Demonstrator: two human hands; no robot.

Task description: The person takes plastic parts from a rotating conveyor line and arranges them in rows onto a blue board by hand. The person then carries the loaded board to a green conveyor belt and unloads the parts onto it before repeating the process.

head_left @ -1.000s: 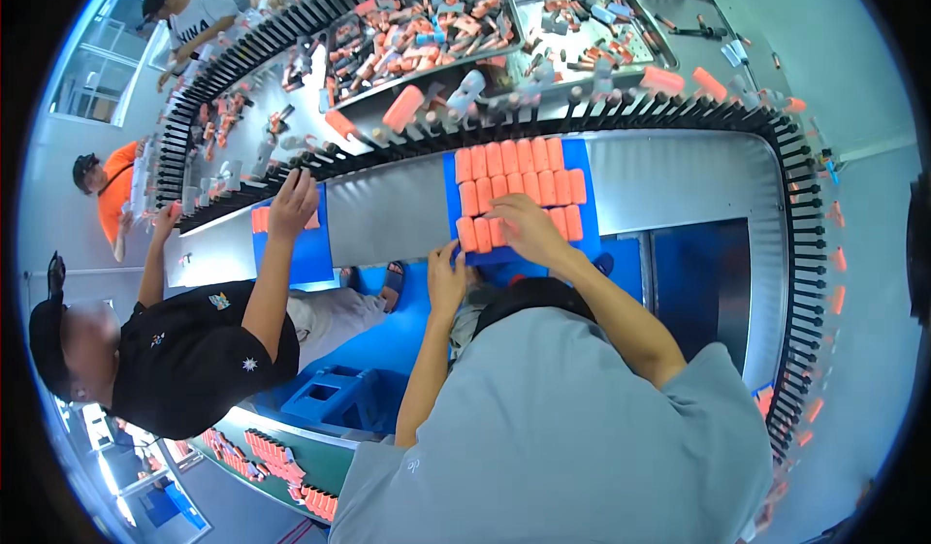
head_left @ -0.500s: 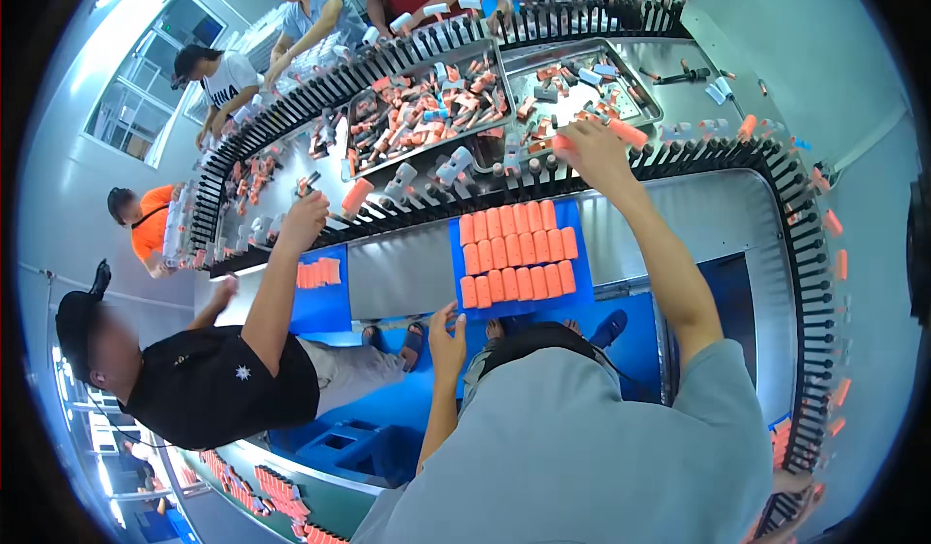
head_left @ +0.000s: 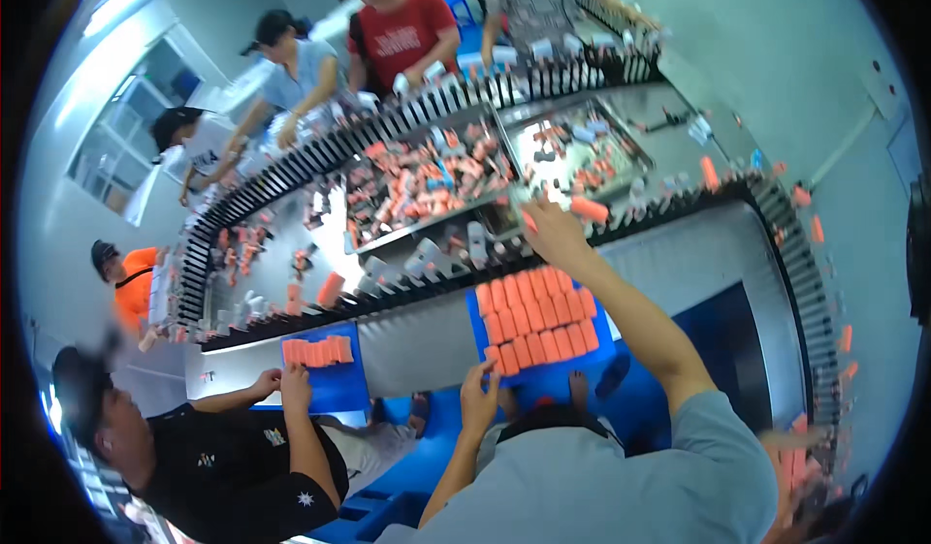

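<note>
My right hand (head_left: pixel 555 236) reaches over the black slotted rail (head_left: pixel 456 277), its fingers bent around an orange oblong plastic piece (head_left: pixel 529 220) that shows at the fingertips. Just right of that hand, another orange oblong piece (head_left: pixel 590 210) stands tilted on the rail. My left hand (head_left: pixel 477 399) is low at the front edge of a blue mat (head_left: pixel 606 345), fingers apart and holding nothing I can see. Its fingertips come close to the nearest of several orange pieces (head_left: pixel 524 321) packed in rows on the mat. Motion smears the picture somewhat.
Metal trays (head_left: pixel 432 219) of mixed orange, grey and black parts lie inside the rail loop. At left a co-worker in black (head_left: pixel 233 457) has both hands by a second blue mat (head_left: pixel 320 374) with orange pieces. Other people work along the far rail.
The view has shifted, so the bench sits lower in the picture. My left hand is closer to the front row of pieces. The co-worker at left has brought a raised hand down to the second mat.
</note>
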